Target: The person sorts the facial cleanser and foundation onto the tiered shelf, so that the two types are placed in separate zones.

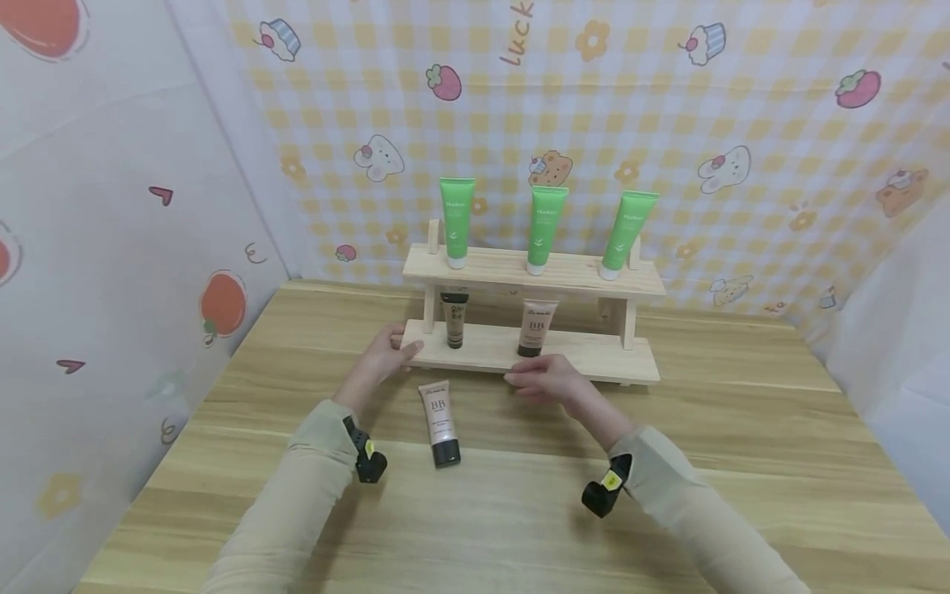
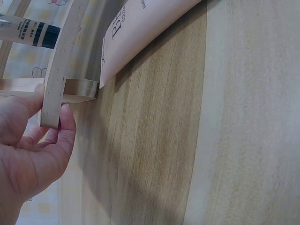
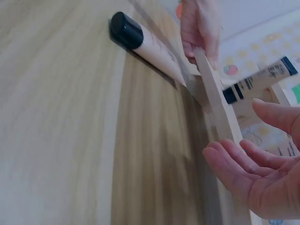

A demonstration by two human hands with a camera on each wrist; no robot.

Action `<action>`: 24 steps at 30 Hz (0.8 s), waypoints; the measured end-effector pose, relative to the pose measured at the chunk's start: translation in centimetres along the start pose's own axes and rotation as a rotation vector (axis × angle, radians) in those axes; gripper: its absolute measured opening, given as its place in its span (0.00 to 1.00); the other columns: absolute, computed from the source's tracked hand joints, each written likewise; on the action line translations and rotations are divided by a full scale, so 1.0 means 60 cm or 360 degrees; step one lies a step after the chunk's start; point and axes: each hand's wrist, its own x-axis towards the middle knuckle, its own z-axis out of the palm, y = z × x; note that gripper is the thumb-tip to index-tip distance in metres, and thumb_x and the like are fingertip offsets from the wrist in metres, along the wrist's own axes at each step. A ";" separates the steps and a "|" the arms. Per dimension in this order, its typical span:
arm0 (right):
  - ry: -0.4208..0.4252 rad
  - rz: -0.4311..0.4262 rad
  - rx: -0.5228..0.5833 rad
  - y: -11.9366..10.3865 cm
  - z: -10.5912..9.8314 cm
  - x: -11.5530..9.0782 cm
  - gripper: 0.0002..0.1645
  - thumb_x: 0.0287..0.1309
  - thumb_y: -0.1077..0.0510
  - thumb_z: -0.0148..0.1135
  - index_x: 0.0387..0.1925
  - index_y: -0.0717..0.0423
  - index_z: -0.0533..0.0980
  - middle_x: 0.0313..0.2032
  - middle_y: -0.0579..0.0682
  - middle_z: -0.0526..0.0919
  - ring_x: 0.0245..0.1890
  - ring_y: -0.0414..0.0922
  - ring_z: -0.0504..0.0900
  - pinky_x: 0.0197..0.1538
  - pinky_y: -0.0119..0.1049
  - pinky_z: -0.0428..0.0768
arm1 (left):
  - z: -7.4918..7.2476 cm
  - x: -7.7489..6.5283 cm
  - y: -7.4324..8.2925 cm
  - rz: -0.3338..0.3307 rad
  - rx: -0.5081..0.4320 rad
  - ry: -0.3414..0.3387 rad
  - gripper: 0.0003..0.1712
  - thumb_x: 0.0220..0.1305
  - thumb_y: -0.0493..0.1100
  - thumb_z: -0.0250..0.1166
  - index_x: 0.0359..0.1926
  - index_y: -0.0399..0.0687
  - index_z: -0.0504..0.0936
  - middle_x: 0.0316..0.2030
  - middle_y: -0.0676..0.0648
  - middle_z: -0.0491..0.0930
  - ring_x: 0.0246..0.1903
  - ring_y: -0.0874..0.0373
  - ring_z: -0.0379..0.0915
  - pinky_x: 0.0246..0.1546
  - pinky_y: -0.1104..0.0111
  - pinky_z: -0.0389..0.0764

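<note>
A two-tier wooden display shelf [image 1: 486,342] stands against the back wall. My left hand [image 1: 382,359] pinches the left end of its lower board, thumb on top and fingers beneath, as the left wrist view shows. My right hand [image 1: 549,381] is at the front edge of the same board, below a pink BB cream tube [image 1: 538,326] standing cap down. Its thumb and fingers are spread apart with nothing between them in the right wrist view. A slim tube with a dark cap [image 1: 455,320] stands on the lower board nearer the left hand.
Three green tubes [image 1: 457,223] stand on the upper board. Another pink BB cream tube [image 1: 439,421] with a black cap lies on the wooden table [image 1: 519,511], between the forearms. A patterned cloth [image 1: 482,124] hangs behind the shelf, and another cloth [image 1: 111,272] on the left.
</note>
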 end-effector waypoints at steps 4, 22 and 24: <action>-0.0042 0.0002 -0.0016 -0.004 0.023 0.006 0.28 0.56 0.56 0.60 0.56 0.67 0.69 0.49 0.64 0.79 0.46 0.55 0.81 0.50 0.43 0.80 | 0.001 0.001 -0.001 0.0017 -0.0022 -0.0002 0.32 0.65 0.45 0.54 0.65 0.40 0.54 0.54 0.32 0.68 0.36 0.54 0.75 0.43 0.64 0.78; -0.0134 0.0014 -0.0171 -0.012 0.129 0.039 0.33 0.49 0.58 0.66 0.55 0.69 0.67 0.47 0.61 0.77 0.39 0.48 0.79 0.42 0.37 0.82 | 0.001 0.002 -0.005 0.0050 -0.0047 -0.0027 0.32 0.66 0.45 0.54 0.65 0.39 0.53 0.54 0.32 0.68 0.37 0.53 0.75 0.43 0.64 0.77; -0.0127 0.0021 -0.0232 -0.012 0.136 0.042 0.35 0.47 0.57 0.68 0.55 0.68 0.67 0.45 0.60 0.78 0.38 0.46 0.79 0.41 0.36 0.82 | 0.000 0.002 -0.005 0.0047 -0.0047 -0.0026 0.32 0.66 0.45 0.54 0.65 0.39 0.53 0.54 0.33 0.68 0.35 0.55 0.74 0.43 0.66 0.77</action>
